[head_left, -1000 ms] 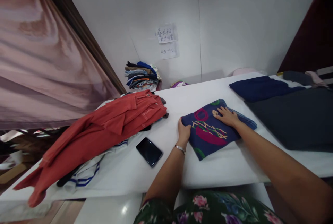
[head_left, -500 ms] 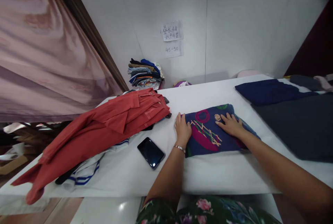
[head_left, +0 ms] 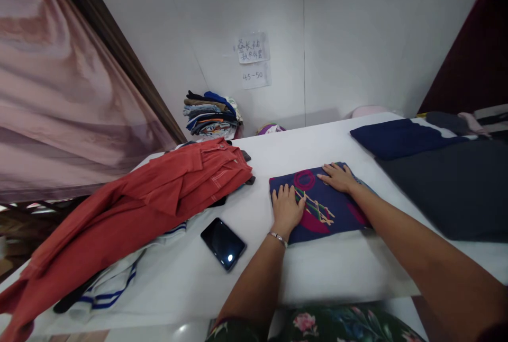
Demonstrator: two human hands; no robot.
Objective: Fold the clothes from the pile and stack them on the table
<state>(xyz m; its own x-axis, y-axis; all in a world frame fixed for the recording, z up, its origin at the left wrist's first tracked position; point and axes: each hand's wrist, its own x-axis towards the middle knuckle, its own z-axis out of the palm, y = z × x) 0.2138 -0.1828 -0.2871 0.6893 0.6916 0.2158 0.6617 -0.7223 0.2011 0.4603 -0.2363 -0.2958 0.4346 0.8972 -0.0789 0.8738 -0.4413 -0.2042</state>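
A folded dark blue garment point(head_left: 293, 233) with magenta patches and cream and green stripes lies flat on the white table point(head_left: 317, 268). My left hand point(head_left: 287, 207), a silvery band at its wrist, rests palm down with fingers apart on the garment's left part. On the upper right part of the same cloth lies my right hand point(head_left: 337, 178), its fingers spread too. Neither hand grips anything. To the left of my left forearm a black smartphone point(head_left: 223, 244) lies face up on the table.
Red trousers point(head_left: 130, 199) lie across other clothes on the left. Behind them stands a stack of folded clothes point(head_left: 212, 114). Dark grey cloth point(head_left: 448, 188) and navy cloth point(head_left: 397, 138) cover the right side. Handwritten paper signs point(head_left: 253, 48) hang on the wall.
My left hand has moved from the garment's left edge inward onto its face. The right hand has shifted toward the upper right edge. The view has turned slightly right.
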